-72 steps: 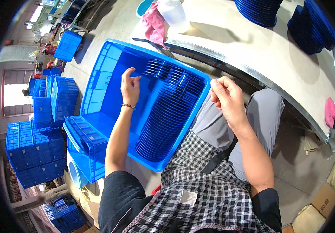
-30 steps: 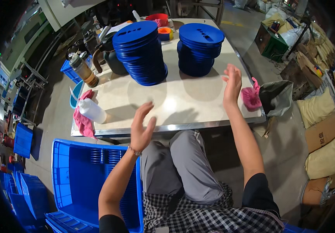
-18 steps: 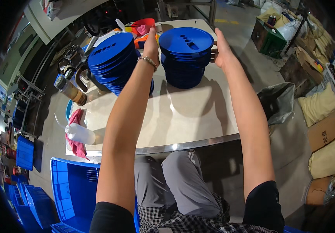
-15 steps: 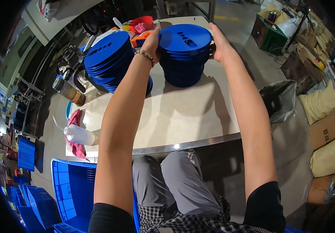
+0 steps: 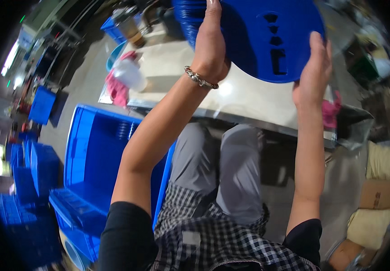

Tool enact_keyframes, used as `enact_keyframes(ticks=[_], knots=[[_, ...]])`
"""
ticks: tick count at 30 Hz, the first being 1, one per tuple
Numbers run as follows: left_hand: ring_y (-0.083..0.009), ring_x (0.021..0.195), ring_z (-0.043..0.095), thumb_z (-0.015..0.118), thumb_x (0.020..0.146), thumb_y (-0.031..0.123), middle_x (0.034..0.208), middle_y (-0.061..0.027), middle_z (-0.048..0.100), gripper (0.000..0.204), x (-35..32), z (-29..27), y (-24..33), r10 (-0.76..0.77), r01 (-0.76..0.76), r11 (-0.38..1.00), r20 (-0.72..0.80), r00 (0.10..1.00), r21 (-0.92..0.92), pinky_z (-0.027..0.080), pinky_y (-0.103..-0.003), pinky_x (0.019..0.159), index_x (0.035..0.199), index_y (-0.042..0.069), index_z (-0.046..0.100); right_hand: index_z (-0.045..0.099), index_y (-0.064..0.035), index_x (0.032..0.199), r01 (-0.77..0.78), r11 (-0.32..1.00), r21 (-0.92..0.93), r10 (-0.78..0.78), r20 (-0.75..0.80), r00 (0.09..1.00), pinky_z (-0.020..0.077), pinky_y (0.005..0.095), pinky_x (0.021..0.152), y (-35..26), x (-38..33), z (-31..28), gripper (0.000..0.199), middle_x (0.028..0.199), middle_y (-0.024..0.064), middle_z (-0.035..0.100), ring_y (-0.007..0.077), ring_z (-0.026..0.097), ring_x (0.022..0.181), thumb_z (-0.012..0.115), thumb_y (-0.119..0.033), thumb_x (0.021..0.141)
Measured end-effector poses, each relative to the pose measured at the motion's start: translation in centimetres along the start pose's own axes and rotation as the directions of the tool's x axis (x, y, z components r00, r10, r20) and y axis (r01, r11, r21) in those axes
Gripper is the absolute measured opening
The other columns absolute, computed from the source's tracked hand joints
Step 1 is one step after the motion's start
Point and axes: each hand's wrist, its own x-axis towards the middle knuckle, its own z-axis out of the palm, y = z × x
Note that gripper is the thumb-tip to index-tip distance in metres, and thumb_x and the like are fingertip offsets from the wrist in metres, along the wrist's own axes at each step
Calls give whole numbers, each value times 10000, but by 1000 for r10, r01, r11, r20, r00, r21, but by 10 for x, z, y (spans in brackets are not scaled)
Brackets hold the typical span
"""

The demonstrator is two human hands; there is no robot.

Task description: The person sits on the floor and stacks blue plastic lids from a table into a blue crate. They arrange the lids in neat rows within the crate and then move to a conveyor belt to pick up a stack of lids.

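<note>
Two hands, left hand (image 5: 210, 49) and right hand (image 5: 314, 67), clasp a round blue disc (image 5: 271, 40) with slots, fingers pressed on its edges.

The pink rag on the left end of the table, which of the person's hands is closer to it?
Left. The left hand grips the blue disc's left edge, nearer the pink rag. The right hand holds the disc's right edge, farther off.

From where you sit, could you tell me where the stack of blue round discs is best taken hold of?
Grip the stack of blue discs at its rim on opposite sides, one palm from the left and one from the right, as the left hand and right hand do here. The faces are broad and flat; only the edges offer purchase.
</note>
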Motion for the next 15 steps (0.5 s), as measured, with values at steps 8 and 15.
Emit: enact_keyframes(ticks=[8,15], knots=[[-349,1335,594,375,1101,549,1478,-166,610,652,-226,-175,123,-219,195,976,-366,904,-100,448,-537,1164,1515,66,514,458,5,1535,480,866,-143,-398,385,833,384,545,1150,13,-215,159,740,1521,258,455,428,445,1405,753,-334,948],[-356,1290,636,378,1047,519,1436,-145,655,628,-397,-359,182,19,5,999,-664,747,35,502,-526,1105,1439,85,604,284,-120,1657,349,936,38,-296,620,727,301,598,1159,60,-370,276,950,1647,285,259,487,329,1478,801,-225,866]])
